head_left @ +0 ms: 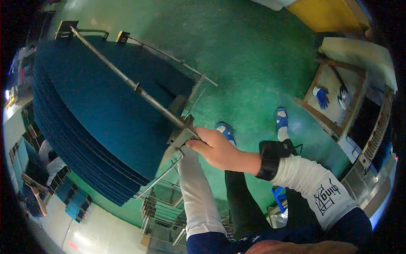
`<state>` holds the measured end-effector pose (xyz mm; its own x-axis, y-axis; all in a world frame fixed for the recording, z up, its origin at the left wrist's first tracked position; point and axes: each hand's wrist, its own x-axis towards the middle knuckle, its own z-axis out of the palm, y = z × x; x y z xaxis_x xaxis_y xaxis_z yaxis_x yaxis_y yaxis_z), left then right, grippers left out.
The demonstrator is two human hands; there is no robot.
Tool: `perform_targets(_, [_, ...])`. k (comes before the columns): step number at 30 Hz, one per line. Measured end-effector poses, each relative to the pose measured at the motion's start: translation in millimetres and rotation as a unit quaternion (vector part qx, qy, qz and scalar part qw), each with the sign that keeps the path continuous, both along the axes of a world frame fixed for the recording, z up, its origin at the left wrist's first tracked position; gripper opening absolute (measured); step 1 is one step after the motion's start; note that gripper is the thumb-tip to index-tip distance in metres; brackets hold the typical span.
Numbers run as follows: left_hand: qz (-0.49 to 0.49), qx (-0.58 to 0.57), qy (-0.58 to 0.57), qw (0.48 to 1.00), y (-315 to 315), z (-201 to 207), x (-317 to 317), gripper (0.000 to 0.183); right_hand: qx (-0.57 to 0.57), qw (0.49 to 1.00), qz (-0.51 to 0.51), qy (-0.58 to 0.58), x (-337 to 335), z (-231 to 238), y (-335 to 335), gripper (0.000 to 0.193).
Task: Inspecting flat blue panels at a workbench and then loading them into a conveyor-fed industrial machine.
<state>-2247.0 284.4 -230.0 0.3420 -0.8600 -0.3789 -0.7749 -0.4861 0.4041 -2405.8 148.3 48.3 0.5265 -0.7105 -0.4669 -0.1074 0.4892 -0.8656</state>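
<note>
A thick stack of dark blue round sheets rests on a metal rack. A long steel bar crosses the top of the stack and ends in a metal bracket at the near edge. My right hand is closed around the near end of that bar at the bracket; a black band sits on its wrist. My left forearm in a white sleeve reaches up under the bracket, and my left hand is hidden behind the bracket and my right hand.
My feet in blue sandals stand on a green floor. A wooden frame holding blue gloves is at the right, a yellow board above it. Metal racks lie below; another person works at the left.
</note>
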Motion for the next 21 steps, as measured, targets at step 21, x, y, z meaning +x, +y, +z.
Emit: perform_targets(21, [0.109, -0.035, 0.018, 0.993, -25, -150, -224, 0.032, 0.051, 0.982, 0.172, 0.055, -164, -18, -123, 0.028])
